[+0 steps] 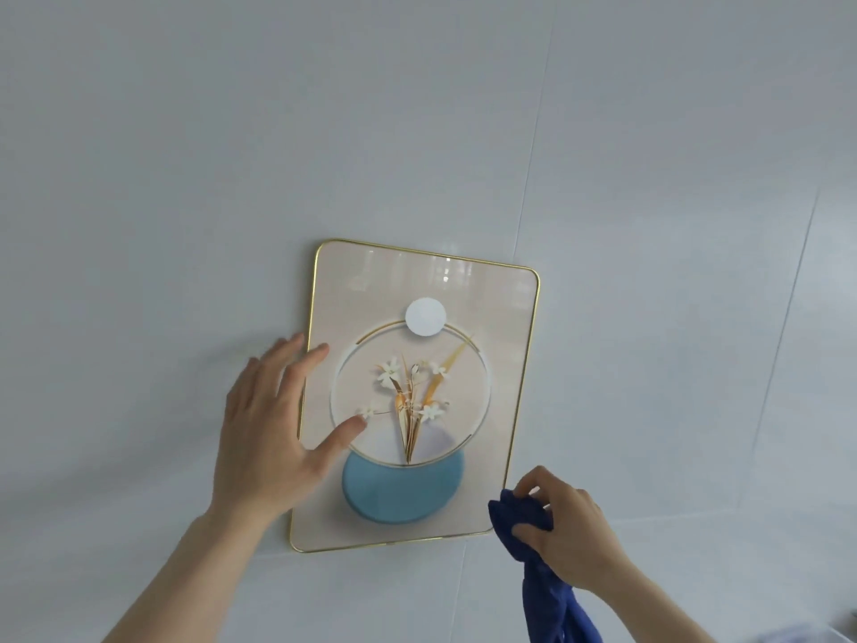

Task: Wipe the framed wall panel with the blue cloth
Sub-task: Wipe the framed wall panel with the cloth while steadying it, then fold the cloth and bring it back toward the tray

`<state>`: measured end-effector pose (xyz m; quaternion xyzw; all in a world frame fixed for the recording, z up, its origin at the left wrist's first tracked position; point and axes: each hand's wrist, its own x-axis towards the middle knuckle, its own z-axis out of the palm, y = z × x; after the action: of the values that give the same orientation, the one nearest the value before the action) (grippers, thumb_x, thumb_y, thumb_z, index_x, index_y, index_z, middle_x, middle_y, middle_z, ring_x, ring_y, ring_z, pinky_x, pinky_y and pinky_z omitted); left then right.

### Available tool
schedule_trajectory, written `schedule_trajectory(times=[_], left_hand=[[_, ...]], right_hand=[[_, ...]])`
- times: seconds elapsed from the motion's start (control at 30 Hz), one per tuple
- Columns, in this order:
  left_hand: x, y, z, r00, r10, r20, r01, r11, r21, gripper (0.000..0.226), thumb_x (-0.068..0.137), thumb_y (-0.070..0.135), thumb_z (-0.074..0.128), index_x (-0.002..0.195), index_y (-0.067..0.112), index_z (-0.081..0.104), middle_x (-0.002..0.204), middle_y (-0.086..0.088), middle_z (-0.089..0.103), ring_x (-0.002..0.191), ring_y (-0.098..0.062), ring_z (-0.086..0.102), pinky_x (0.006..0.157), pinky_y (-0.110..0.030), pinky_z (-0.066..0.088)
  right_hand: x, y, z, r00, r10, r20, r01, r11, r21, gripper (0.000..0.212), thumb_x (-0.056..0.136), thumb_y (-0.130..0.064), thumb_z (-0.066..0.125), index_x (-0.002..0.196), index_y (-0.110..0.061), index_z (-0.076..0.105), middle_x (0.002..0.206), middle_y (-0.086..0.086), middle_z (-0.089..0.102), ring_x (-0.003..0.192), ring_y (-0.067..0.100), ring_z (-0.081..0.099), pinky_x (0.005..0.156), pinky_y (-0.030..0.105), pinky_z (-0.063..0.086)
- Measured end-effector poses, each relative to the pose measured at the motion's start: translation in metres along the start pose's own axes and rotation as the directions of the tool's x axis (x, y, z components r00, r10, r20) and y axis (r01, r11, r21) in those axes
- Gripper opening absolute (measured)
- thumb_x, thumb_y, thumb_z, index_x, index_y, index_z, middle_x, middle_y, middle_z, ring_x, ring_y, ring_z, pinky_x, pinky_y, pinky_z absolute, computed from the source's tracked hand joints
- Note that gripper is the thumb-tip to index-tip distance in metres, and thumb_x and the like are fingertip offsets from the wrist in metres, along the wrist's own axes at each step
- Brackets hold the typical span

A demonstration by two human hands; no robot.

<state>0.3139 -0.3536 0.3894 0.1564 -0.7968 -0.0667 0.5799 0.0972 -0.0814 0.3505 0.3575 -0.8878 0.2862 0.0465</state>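
A framed wall panel (463,290) with a thin gold rim hangs slightly tilted on the pale wall; it shows white flowers in a ring above a blue vase shape. My left hand (269,429) lies flat with fingers spread over the panel's left edge, thumb resting on the glass. Just off the panel's lower right corner, my right hand (570,526) grips a bunched dark blue cloth (533,563). The cloth's tail hangs down past my wrist to the bottom of the view.
The wall (185,178) is pale grey-white with faint panel seams running diagonally to the right of the frame. A blurred pale object (825,635) shows at the bottom right corner.
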Motion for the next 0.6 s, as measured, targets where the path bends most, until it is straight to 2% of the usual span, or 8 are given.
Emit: schedule_trajectory(times=[0.1,0.17,0.23,0.33,0.4,0.47,0.53,0.6], left_hand=[[-0.024,0.031,0.004,0.994,-0.012,0.113,0.021,0.997,-0.075,0.06,0.082,0.064,0.06,0.132,0.032,0.058,0.136,0.016,0.062,0.129,-0.013,0.057,0.106,-0.031,0.04],[-0.039,0.052,0.01,0.955,-0.049,0.293,0.084,0.991,-0.107,0.052,0.08,0.059,0.065,0.128,0.042,0.056,0.128,0.027,0.061,0.122,-0.004,0.058,0.099,-0.026,0.044],[-0.055,0.071,0.016,0.856,-0.051,0.515,0.145,0.979,-0.144,0.058,0.082,0.053,0.073,0.135,0.049,0.049,0.135,0.032,0.054,0.128,0.003,0.053,0.102,-0.025,0.043],[-0.079,0.092,0.03,0.648,-0.012,0.761,0.232,0.956,-0.181,0.066,0.087,0.046,0.076,0.144,0.051,0.042,0.144,0.032,0.047,0.132,0.006,0.049,0.111,-0.027,0.043],[-0.093,0.1,0.035,0.636,0.001,0.772,0.271,0.936,-0.225,0.049,0.091,0.037,0.074,0.135,0.047,0.055,0.13,0.026,0.064,0.115,0.001,0.063,0.105,-0.034,0.052],[-0.099,0.105,0.035,0.663,-0.074,0.745,0.336,0.919,-0.208,0.028,0.092,0.03,0.069,0.118,0.04,0.065,0.108,0.019,0.074,0.093,-0.005,0.069,0.093,-0.038,0.057],[-0.099,0.11,0.034,0.677,-0.13,0.724,0.376,0.907,-0.188,0.017,0.094,0.029,0.065,0.108,0.038,0.067,0.098,0.016,0.076,0.081,-0.008,0.069,0.084,-0.035,0.058],[-0.096,0.117,0.034,0.7,-0.168,0.695,0.381,0.91,-0.164,0.011,0.098,0.03,0.061,0.104,0.039,0.066,0.095,0.016,0.075,0.079,-0.007,0.067,0.078,-0.026,0.055]], right_hand=[[-0.013,0.0,-0.001,0.993,0.027,0.112,-0.045,0.986,0.159,0.033,0.086,-0.019,0.075,0.098,-0.034,0.049,0.101,-0.005,0.075,0.085,0.02,0.073,0.072,0.035,0.062],[-0.018,-0.005,-0.002,0.982,0.054,0.179,-0.101,0.958,0.268,0.03,0.087,-0.018,0.076,0.102,-0.024,0.051,0.101,-0.003,0.076,0.081,0.018,0.073,0.069,0.029,0.059],[-0.025,-0.012,-0.003,0.963,0.066,0.262,-0.163,0.915,0.369,0.03,0.087,-0.017,0.078,0.104,-0.019,0.054,0.098,-0.003,0.08,0.078,0.019,0.074,0.073,0.031,0.059],[-0.037,-0.02,-0.005,0.93,0.009,0.367,-0.202,0.848,0.49,0.032,0.088,-0.016,0.082,0.108,-0.012,0.057,0.095,0.002,0.084,0.08,0.022,0.075,0.074,0.035,0.058],[-0.044,-0.019,-0.004,0.913,-0.044,0.405,-0.21,0.801,0.561,0.033,0.09,-0.017,0.081,0.108,-0.009,0.055,0.099,0.009,0.084,0.08,0.024,0.075,0.073,0.035,0.056],[-0.048,-0.014,-0.001,0.906,-0.074,0.416,-0.233,0.733,0.639,0.037,0.09,-0.022,0.083,0.107,-0.007,0.055,0.103,0.018,0.082,0.083,0.028,0.072,0.077,0.038,0.051],[-0.053,-0.006,0.001,0.894,-0.087,0.44,-0.282,0.654,0.702,0.049,0.087,-0.034,0.086,0.111,-0.003,0.057,0.111,0.027,0.076,0.088,0.031,0.071,0.078,0.039,0.053],[-0.059,0.005,0.0,0.858,-0.138,0.495,-0.332,0.587,0.738,0.055,0.088,-0.036,0.084,0.122,-0.001,0.058,0.118,0.025,0.076,0.097,0.031,0.075,0.083,0.04,0.058]])
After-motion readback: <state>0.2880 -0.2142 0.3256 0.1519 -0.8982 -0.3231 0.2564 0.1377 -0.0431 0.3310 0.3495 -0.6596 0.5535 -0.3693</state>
